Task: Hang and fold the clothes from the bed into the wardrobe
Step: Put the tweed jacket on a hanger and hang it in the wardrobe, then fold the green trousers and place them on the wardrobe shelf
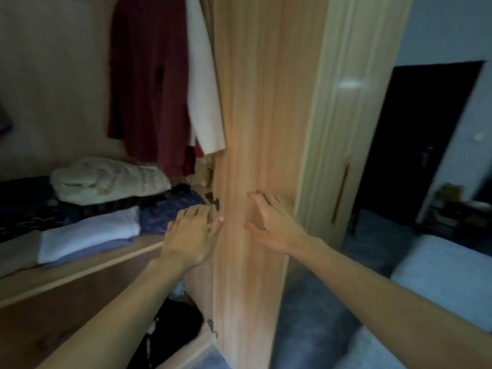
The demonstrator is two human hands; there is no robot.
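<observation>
1. The wardrobe door (253,155), smooth pale wood with long vertical grain, stands ajar before us. Our right hand (271,225) lies flat on its face, fingers spread.
2. Our left hand (194,235) meets the door's inner edge, fingers close together and nearly straight.
3. Inside hang a dark red garment (149,89) and a white garment (202,83). A folded pale blue cloth (87,235) and a rumpled cream bundle (106,182) rest on the wooden shelf (80,272).
4. Blur softens everything. The garments' tops are cut off, and the bed (439,275) shows only a pale corner.
</observation>
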